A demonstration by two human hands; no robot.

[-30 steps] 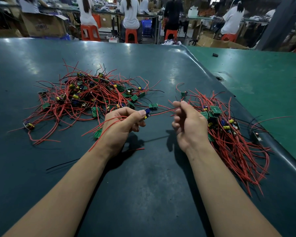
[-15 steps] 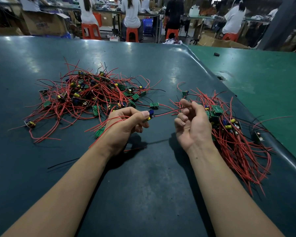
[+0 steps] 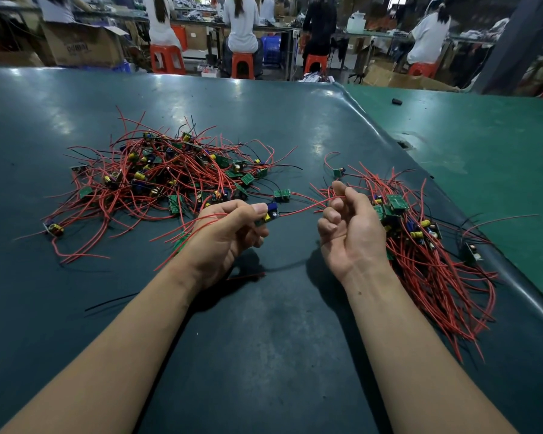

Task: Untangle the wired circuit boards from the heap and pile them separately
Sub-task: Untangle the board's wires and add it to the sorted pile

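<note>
Board (image 3: 267, 215) pinched in left hand (image 3: 224, 234), red lead (image 3: 304, 207) stretched rightward into curled right hand (image 3: 351, 228) fingers. Sorted pile (image 3: 427, 245) just beyond right hand, heap (image 3: 163, 173) behind left.

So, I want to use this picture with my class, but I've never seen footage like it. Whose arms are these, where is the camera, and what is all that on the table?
There is no machine here. The arms belong to a person wearing a camera on the head, so you look forward and down along them, and the single picture is their view.

On the dark table lie two piles of small green circuit boards with red wires: a tangled heap on the left, and a sorted pile on the right, its wires lying more in line.

The left hand pinches one board between thumb and fingers. A red wire runs from it across to the right hand, whose curled fingers have it in their grip.

Behind, people sit on orange stools at other benches.
</note>
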